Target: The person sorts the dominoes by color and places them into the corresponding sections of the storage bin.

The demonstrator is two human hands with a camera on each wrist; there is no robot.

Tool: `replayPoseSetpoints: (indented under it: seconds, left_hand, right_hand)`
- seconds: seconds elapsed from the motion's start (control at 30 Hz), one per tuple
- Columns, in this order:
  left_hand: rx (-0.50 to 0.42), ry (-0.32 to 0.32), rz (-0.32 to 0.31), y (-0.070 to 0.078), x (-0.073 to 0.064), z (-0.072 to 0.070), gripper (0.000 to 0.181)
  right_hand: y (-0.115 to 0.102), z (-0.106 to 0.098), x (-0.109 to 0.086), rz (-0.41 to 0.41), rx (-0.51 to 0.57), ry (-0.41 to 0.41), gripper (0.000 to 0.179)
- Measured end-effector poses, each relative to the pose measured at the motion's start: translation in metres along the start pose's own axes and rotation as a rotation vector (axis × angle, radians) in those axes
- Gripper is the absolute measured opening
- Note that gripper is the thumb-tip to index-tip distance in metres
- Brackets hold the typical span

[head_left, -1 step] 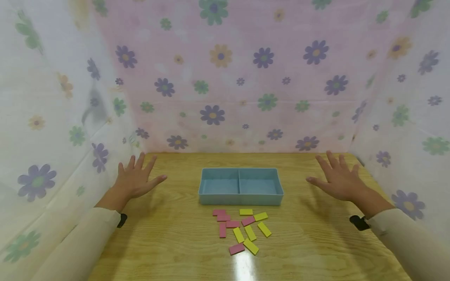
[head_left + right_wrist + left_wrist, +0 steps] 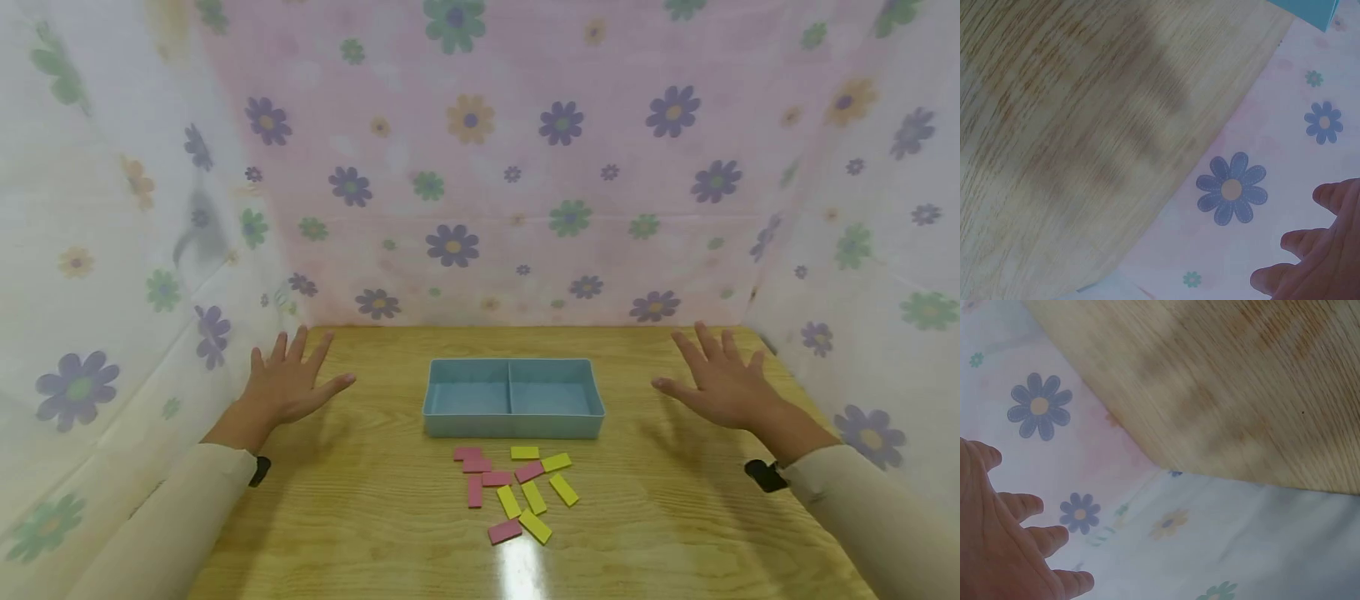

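Note:
My left hand (image 2: 281,387) is held above the table's left side, fingers spread and straight, with nothing in it. On the right, my right hand (image 2: 723,387) has the same spread pose and is bare too. Between them stands a light blue tray (image 2: 513,427) split by a divider into two compartments, apart from both hands. In front of it lie several pink tiles (image 2: 497,479) and several yellow tiles (image 2: 564,490), loosely mixed. The left wrist view catches part of the left hand (image 2: 997,537); the right wrist view has the right hand's fingers (image 2: 1304,242) at its edge.
The wooden table (image 2: 360,517) meets flowered cloth (image 2: 510,167) at the back, with more cloth on the left and right sides. A corner of the blue tray (image 2: 1310,11) enters the right wrist view. Dark bands sit on both wrists.

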State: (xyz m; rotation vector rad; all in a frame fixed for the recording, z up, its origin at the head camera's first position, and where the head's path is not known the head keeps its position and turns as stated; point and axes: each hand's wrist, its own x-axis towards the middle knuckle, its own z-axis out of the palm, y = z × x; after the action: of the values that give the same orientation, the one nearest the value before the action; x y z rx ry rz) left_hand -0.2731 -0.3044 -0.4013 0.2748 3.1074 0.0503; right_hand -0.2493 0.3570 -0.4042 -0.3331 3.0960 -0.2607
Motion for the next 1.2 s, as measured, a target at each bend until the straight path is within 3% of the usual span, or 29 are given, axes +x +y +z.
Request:
replayPoseSetpoints:
  seconds: [0.83, 0.97, 1.2]
  left_hand:
    - [-0.061, -0.024, 0.024, 0.011, 0.003, 0.008, 0.103]
    - [-0.133, -0.014, 0.053, 0.014, 0.006, 0.013, 0.103]
    - [-0.385, -0.036, 0.073, 0.027, 0.014, 0.025, 0.104]
  right_hand:
    - [-0.002, 0.011, 0.001, -0.011, 0.030, 0.011, 0.101]
    - [-0.008, 0.011, 0.000, -0.025, 0.063, 0.026, 0.102]
    - [-0.019, 0.010, -0.002, -0.071, 0.137, 0.029, 0.102]
